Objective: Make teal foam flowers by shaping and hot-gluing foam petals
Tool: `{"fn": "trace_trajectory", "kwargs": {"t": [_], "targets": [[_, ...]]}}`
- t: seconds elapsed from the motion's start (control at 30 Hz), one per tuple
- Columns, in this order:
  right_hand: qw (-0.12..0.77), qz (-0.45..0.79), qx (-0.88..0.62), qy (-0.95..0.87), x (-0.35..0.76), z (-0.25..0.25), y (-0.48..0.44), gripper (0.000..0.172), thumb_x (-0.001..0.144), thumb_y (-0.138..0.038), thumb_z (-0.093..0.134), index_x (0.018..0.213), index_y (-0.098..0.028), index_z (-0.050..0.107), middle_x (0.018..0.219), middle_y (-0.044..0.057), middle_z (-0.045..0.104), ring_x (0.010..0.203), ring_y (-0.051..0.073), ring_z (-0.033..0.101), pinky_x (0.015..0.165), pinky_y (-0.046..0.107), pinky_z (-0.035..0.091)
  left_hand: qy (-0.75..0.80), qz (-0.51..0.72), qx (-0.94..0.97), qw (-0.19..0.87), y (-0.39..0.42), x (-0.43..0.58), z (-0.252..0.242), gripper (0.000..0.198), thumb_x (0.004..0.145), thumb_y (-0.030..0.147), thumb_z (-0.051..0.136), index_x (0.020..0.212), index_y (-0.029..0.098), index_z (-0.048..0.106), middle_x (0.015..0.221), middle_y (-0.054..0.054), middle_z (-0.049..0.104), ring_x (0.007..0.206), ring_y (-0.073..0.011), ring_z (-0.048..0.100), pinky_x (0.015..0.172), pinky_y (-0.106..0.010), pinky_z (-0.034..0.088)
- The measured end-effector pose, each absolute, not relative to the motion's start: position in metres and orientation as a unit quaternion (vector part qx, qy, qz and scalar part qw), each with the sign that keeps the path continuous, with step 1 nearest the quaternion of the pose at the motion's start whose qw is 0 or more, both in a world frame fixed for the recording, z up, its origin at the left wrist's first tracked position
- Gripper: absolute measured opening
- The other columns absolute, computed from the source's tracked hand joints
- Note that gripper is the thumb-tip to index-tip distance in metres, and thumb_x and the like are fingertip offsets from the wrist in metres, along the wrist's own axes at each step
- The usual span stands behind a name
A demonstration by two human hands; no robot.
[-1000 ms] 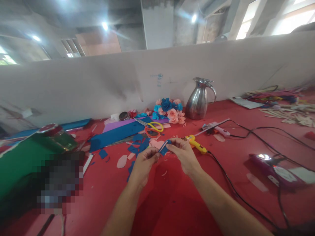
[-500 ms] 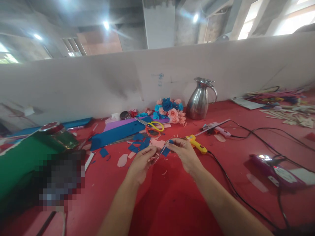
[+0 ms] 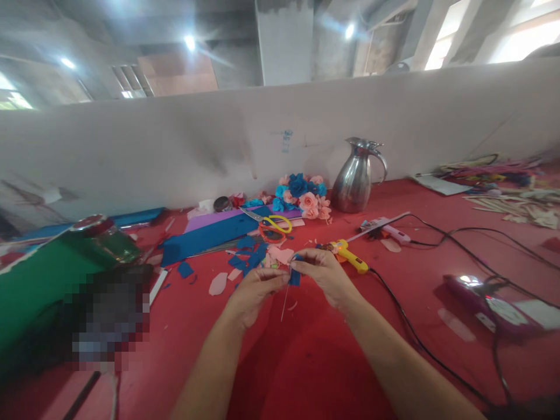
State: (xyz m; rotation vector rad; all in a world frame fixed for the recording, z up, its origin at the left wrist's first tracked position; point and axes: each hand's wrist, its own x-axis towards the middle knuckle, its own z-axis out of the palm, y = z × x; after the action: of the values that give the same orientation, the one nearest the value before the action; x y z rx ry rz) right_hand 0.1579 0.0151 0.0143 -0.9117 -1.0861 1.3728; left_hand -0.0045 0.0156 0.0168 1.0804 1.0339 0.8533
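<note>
My left hand pinches a thin pale stick that points down toward the red table. My right hand is closed on a small dark-blue paper piece, held against the stick's upper end. The fingertips of both hands nearly meet, and they hide the spot where paper and stick join. Just beyond lie blue paper scraps and pink paper petals. To the right of my right hand rests a yellow hot glue gun.
Scissors with yellow and orange handles lie on blue paper sheets. Behind them are paper flowers and a steel jug. Cords and a purple device occupy the right; a green board and jar stand left.
The stick has swung from slanted to nearly upright, its lower end now showing below my left fingers. The blue paper has turned and moved slightly lower beside it.
</note>
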Motion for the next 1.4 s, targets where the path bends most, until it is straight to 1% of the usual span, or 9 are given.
{"fn": "trace_trajectory", "kwargs": {"t": [0.1, 0.23, 0.37, 0.43, 0.53, 0.77, 1.03, 1.17, 1.4], "targets": [[0.555, 0.568, -0.386, -0.469, 0.158, 0.013, 0.016, 0.016, 0.064, -0.033, 0.073, 0.071, -0.019, 0.069, 0.069, -0.001, 0.066, 0.066, 0.014, 0.058, 0.068, 0.027, 0.045, 0.455, 0.388, 0.472, 0.648, 0.016, -0.002, 0.018, 0.019, 0.055, 0.03, 0.081, 0.068, 0.017, 0.076, 0.067, -0.006, 0.068, 0.062, -0.013, 0.054, 0.062, -0.024, 0.038], [0.582, 0.549, -0.421, -0.428, 0.155, 0.016, 0.014, 0.022, 0.067, -0.038, 0.07, 0.08, -0.02, 0.065, 0.075, 0.001, 0.068, 0.068, 0.014, 0.06, 0.065, 0.026, 0.044, 0.463, 0.477, 0.408, 0.626, 0.019, 0.0, 0.018, 0.021, 0.054, 0.031, 0.081, 0.067, 0.017, 0.073, 0.062, -0.002, 0.064, 0.057, -0.0094, 0.05, 0.059, -0.022, 0.038], [0.519, 0.581, -0.424, -0.462, 0.145, 0.012, 0.009, 0.019, 0.065, -0.032, 0.072, 0.077, -0.02, 0.063, 0.07, 0.001, 0.068, 0.067, 0.016, 0.062, 0.064, 0.026, 0.045, 0.468, 0.546, 0.339, 0.606, 0.023, 0.0, 0.017, 0.025, 0.052, 0.031, 0.081, 0.07, 0.016, 0.071, 0.06, 0.001, 0.061, 0.054, -0.0075, 0.047, 0.055, -0.021, 0.037], [0.498, 0.575, -0.411, -0.503, 0.14, 0.009, 0.007, 0.014, 0.065, -0.028, 0.07, 0.075, -0.02, 0.065, 0.07, 0.0, 0.069, 0.066, 0.016, 0.062, 0.064, 0.027, 0.045, 0.464, 0.558, 0.33, 0.604, 0.023, 0.001, 0.017, 0.025, 0.053, 0.031, 0.08, 0.069, 0.015, 0.069, 0.059, 0.001, 0.059, 0.054, -0.0074, 0.047, 0.054, -0.021, 0.036], [0.507, 0.52, -0.413, -0.549, 0.137, 0.004, 0.006, 0.003, 0.069, -0.024, 0.065, 0.069, -0.021, 0.067, 0.07, 0.0, 0.068, 0.065, 0.015, 0.061, 0.064, 0.027, 0.045, 0.463, 0.556, 0.33, 0.606, 0.023, 0.001, 0.018, 0.023, 0.054, 0.03, 0.08, 0.067, 0.016, 0.068, 0.057, 0.002, 0.057, 0.053, -0.0072, 0.047, 0.053, -0.021, 0.035], [0.486, 0.491, -0.42, -0.588, 0.14, 0.0, 0.008, 0.01, 0.07, -0.021, 0.06, 0.07, -0.023, 0.07, 0.066, -0.001, 0.067, 0.062, 0.016, 0.058, 0.061, 0.027, 0.043, 0.509, 0.524, 0.355, 0.584, 0.023, -0.005, 0.012, 0.021, 0.058, 0.031, 0.077, 0.074, 0.018, 0.071, 0.06, 0.001, 0.06, 0.052, -0.0072, 0.047, 0.054, -0.022, 0.034], [0.449, 0.45, -0.435, -0.637, 0.144, -0.004, 0.009, 0.013, 0.072, -0.021, 0.057, 0.075, -0.02, 0.07, 0.07, 0.0, 0.068, 0.065, 0.015, 0.059, 0.064, 0.026, 0.044, 0.534, 0.51, 0.354, 0.574, 0.023, -0.008, 0.015, 0.025, 0.054, 0.03, 0.077, 0.074, 0.016, 0.07, 0.057, 0.002, 0.059, 0.05, -0.0071, 0.047, 0.054, -0.022, 0.034], [0.433, 0.412, -0.458, -0.658, 0.145, -0.001, 0.008, 0.015, 0.074, -0.02, 0.055, 0.076, -0.019, 0.069, 0.073, 0.002, 0.069, 0.065, 0.015, 0.06, 0.062, 0.024, 0.043, 0.528, 0.508, 0.37, 0.571, 0.022, -0.008, 0.019, 0.021, 0.051, 0.026, 0.076, 0.068, 0.015, 0.069, 0.056, 0.002, 0.058, 0.05, -0.0072, 0.047, 0.054, -0.022, 0.034], [0.428, 0.346, -0.492, -0.675, 0.142, -0.001, 0.004, 0.019, 0.074, -0.016, 0.052, 0.078, -0.02, 0.07, 0.071, 0.001, 0.071, 0.062, 0.015, 0.063, 0.059, 0.024, 0.044, 0.536, 0.515, 0.368, 0.559, 0.02, -0.006, 0.02, 0.018, 0.051, 0.025, 0.072, 0.066, 0.015, 0.067, 0.054, 0.002, 0.055, 0.051, -0.0071, 0.045, 0.053, -0.021, 0.033]]}}
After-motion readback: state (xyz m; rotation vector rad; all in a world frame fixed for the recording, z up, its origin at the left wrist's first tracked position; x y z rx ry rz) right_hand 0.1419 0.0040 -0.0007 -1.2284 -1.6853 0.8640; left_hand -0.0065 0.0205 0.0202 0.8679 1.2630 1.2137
